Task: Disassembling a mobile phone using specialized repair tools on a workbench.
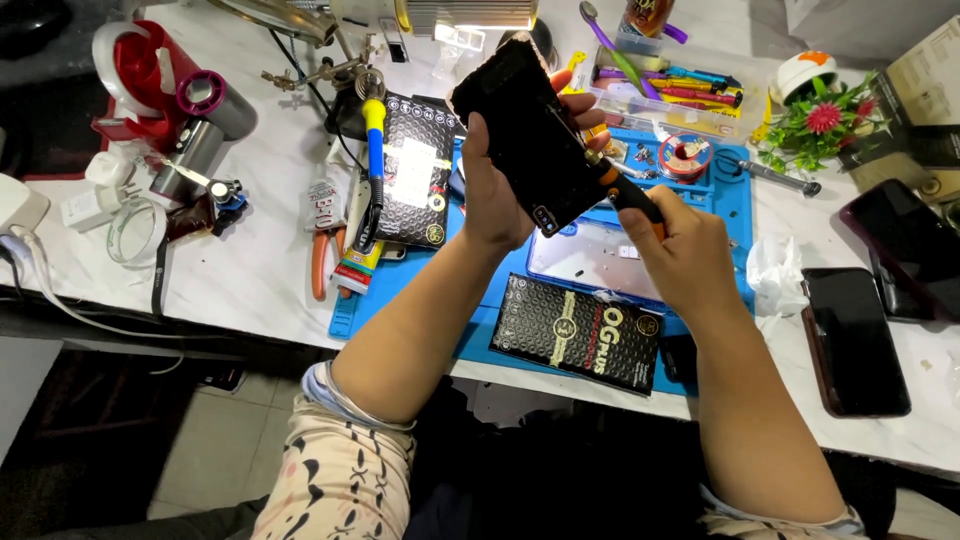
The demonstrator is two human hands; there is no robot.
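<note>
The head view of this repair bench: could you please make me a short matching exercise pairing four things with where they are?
Things:
1. black phone
2. screwdriver
3. artificial flowers
4. red-handled pliers

Places:
A. on the white table left of the blue mat
B. held up in the left hand
C. at the far right of the table
D. gripped in the right hand, tip at the phone's edge

Pairs: 1-B, 2-D, 3-C, 4-A
</note>
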